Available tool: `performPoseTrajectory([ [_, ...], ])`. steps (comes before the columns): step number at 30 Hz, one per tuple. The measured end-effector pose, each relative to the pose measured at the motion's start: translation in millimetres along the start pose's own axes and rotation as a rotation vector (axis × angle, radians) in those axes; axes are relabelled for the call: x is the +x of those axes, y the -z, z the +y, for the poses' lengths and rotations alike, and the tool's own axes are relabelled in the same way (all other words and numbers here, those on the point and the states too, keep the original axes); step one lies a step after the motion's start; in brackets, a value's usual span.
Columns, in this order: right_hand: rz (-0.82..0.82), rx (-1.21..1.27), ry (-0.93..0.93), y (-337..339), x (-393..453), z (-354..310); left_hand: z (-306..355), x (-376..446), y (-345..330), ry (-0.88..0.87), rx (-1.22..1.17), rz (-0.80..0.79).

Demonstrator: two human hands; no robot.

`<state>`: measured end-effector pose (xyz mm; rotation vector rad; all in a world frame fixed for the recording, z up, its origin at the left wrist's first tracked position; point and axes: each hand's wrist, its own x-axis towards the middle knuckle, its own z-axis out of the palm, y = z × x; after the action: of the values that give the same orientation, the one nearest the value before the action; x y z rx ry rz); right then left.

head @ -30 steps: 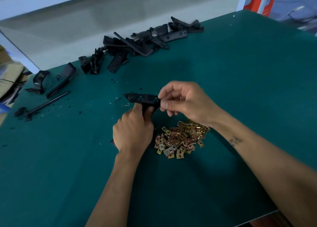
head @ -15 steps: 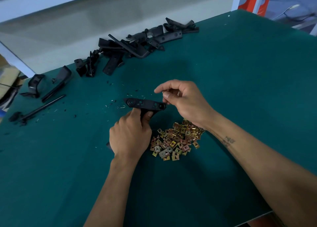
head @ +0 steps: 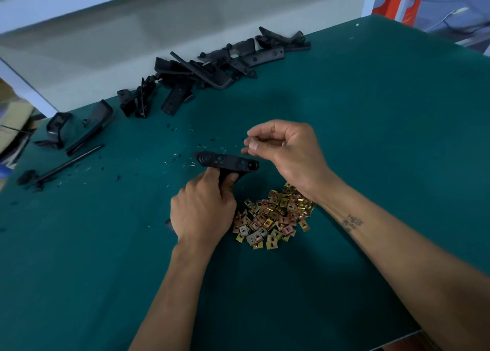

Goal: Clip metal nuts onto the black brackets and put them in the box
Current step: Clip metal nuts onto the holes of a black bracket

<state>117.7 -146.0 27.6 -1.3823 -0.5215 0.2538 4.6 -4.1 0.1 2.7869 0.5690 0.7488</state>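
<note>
**Bracket held up in my left hand, right hand just beside its end**

Bracket (head: 228, 162) sits in my left hand (head: 204, 212), raised a little over the green desk (head: 371, 138). My fingers and thumb curl round its lower leg, so the grip is pinching the bracket, and its flat strip with the round holes faces up at me. My right hand (head: 289, 149) hovers just beside the strip's right end, not touching it. Its fingertips (head: 253, 146) are drawn together against the thumb, as if pinching something small, but I cannot tell whether a nut is between them.

A heap of gold and copper coloured nuts (head: 273, 215) lies on the desk below my right wrist, just right of my left hand. A row of spare black brackets (head: 212, 66) lies along the far edge of the desk, well apart from my hands. More black parts (head: 77, 127) lie at the far left, with a thin black rod (head: 66, 165) near them. Small black and pale scraps (head: 183, 159) are scattered on the desk left of the held bracket.
</note>
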Motion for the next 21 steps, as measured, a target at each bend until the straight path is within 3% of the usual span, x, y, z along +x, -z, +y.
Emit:
performPoseTrajectory([
  [5,-0.050,0.050,-0.037,1.3,0.3,-3.4,0.2,1.0,0.3,-0.010,-0.006,0.000],
  [11,-0.064,-0.016,0.080,8.7,0.1,-9.4,0.4,0.0,0.7,-0.016,-0.012,-0.009],
  [21,-0.123,-0.121,0.114,11.1,0.0,-7.1,1.8,0.3,2.1,-0.005,-0.017,-0.027],
])
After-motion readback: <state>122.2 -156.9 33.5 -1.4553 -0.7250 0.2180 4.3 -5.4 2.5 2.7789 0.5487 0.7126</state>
